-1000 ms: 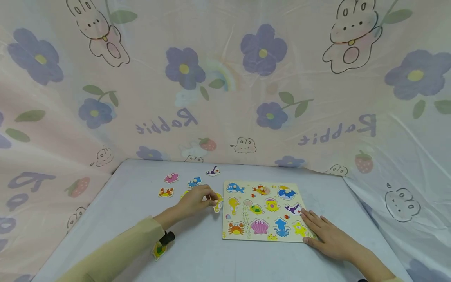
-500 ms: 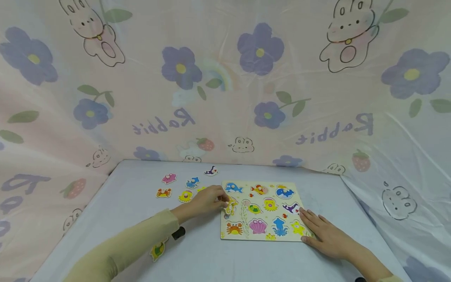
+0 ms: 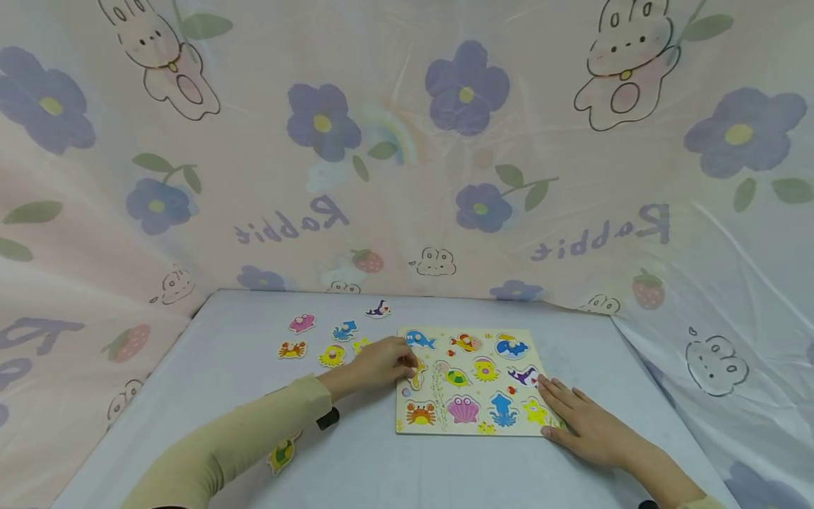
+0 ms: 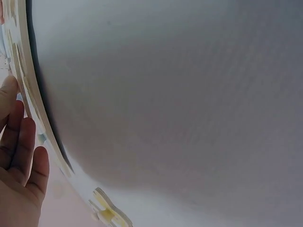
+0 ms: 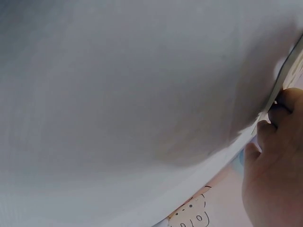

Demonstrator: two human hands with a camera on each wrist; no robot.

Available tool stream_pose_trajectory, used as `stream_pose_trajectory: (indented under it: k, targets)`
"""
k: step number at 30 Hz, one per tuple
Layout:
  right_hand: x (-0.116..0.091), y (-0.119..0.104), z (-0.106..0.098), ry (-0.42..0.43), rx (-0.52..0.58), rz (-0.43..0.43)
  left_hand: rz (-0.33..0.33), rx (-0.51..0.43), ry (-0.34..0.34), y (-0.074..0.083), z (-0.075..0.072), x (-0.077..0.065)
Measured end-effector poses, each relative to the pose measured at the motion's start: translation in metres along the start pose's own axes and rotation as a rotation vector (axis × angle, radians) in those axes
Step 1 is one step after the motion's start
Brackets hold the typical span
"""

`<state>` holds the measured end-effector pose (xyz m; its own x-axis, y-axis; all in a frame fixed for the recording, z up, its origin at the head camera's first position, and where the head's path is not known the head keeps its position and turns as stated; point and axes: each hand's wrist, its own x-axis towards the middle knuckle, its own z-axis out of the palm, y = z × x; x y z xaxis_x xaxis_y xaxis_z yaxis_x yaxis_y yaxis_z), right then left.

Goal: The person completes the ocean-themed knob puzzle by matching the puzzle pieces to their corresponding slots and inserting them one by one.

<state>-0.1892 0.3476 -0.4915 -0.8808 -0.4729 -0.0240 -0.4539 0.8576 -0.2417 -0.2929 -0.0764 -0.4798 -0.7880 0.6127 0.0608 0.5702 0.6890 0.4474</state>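
In the head view, my left hand (image 3: 380, 365) pinches a yellow seahorse puzzle piece (image 3: 417, 379) over the seahorse picture on the wooden puzzle board (image 3: 473, 393). The fingers partly cover the piece, and I cannot tell whether it lies flat in its slot. In the left wrist view, the thumb and fingertips of the left hand (image 4: 21, 165) meet at the board's surface. My right hand (image 3: 588, 425) rests with extended fingers on the board's right edge. The right wrist view has this hand (image 5: 277, 156) against the board's edge (image 5: 284, 71).
Left of the board lie loose pieces: a pink shell (image 3: 302, 323), a crab (image 3: 292, 350), a squid (image 3: 345, 330), an octopus (image 3: 333, 355), a purple dolphin-like piece (image 3: 379, 309) and a star (image 3: 361, 345). A turtle piece (image 3: 282, 456) lies partly under the left sleeve. Printed cloth (image 3: 394, 212) stands behind the table.
My left hand has carried the seahorse piece rightward from beside the board onto its seahorse picture. The right hand stays on the board's edge. The head view has shifted slightly.
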Motion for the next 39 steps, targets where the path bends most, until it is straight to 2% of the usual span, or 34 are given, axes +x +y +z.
stream_pose_trajectory:
  k: [16,29,39]
  targets:
    - [-0.0005,0.0006,-0.0003,0.009,-0.005,-0.008,-0.004,0.031,-0.012,0.0038,0.0012,0.0008]
    - [-0.0001,-0.0009,-0.0010,-0.008,0.017,0.013,0.008,0.137,-0.029,0.0061,0.0009,0.0017]
    - [0.0007,0.0008,-0.0006,-0.025,0.008,0.029,0.003,0.119,-0.017,0.0052,0.0067,0.0011]
